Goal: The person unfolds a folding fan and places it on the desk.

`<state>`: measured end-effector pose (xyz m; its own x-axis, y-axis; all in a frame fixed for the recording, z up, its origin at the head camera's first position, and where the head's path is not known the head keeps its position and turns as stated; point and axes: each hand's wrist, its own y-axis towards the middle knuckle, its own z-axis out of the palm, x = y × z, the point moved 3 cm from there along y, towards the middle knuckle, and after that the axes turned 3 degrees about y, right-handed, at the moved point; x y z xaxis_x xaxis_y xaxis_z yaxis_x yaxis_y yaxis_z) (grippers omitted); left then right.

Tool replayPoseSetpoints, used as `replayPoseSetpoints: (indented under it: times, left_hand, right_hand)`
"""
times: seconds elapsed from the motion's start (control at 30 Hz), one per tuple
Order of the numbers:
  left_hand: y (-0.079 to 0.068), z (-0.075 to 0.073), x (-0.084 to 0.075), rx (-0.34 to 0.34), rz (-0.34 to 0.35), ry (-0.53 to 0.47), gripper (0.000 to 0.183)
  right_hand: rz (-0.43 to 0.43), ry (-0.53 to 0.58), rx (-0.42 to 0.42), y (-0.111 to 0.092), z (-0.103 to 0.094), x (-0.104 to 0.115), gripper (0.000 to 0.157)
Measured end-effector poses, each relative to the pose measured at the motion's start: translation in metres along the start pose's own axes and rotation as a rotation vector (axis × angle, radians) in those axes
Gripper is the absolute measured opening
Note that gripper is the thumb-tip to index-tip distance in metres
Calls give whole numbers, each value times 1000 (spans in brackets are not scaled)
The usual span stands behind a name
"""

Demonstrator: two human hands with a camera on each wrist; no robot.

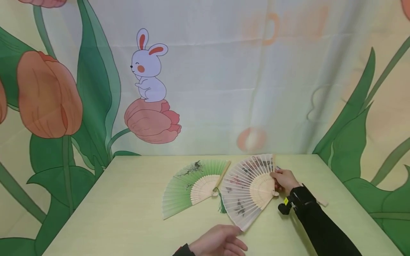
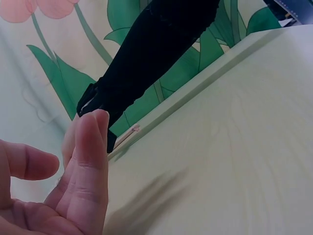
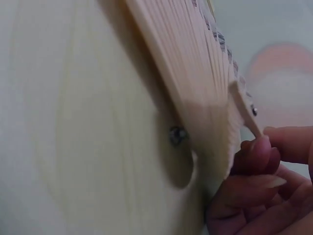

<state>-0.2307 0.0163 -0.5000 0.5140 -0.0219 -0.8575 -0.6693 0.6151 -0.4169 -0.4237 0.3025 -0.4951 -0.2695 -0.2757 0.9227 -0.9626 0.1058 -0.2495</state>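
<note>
A white folding fan (image 1: 238, 185) with pink flowers and dark prints is spread out on the table. My right hand (image 1: 285, 180) pinches the pale guard stick at its right edge; in the right wrist view, that hand's fingers (image 3: 264, 152) hold the stick beside the fan's ribs (image 3: 195, 73). To its left lies a green folding fan (image 1: 179, 192), also spread, with a dark branch print and a green tassel (image 1: 222, 204). My left hand (image 1: 221, 241) is near the white fan's lower corner, fingers loosely bent and holding nothing. Whether its thumb touches the fan, I cannot tell.
Partly behind the right wrist lies a thin pale pinkish stick-like thing (image 1: 322, 202), mostly hidden. The pale wooden table (image 1: 128, 199) ends at a printed cloth backdrop (image 1: 208, 71) with tulips and a rabbit.
</note>
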Motion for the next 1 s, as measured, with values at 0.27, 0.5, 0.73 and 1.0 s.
replayPoseSetpoints:
  times: [0.27,0.5,0.73,1.0]
  left_hand:
    - [1,8,2,8,-24,39,36]
    - [2,13,5,26,-36,26,38]
    - [1,15,5,47,-26,28,37]
    - [4,16,3,81,26,68,34]
  right_hand:
    - [-24,-60,6,0,1,5,19]
    - [-32,-179,-54,1,1,6,23]
    - [-96,-288,-154,-4,1,9,28]
    - [-137,-400,-239,-9,-16,14,28]
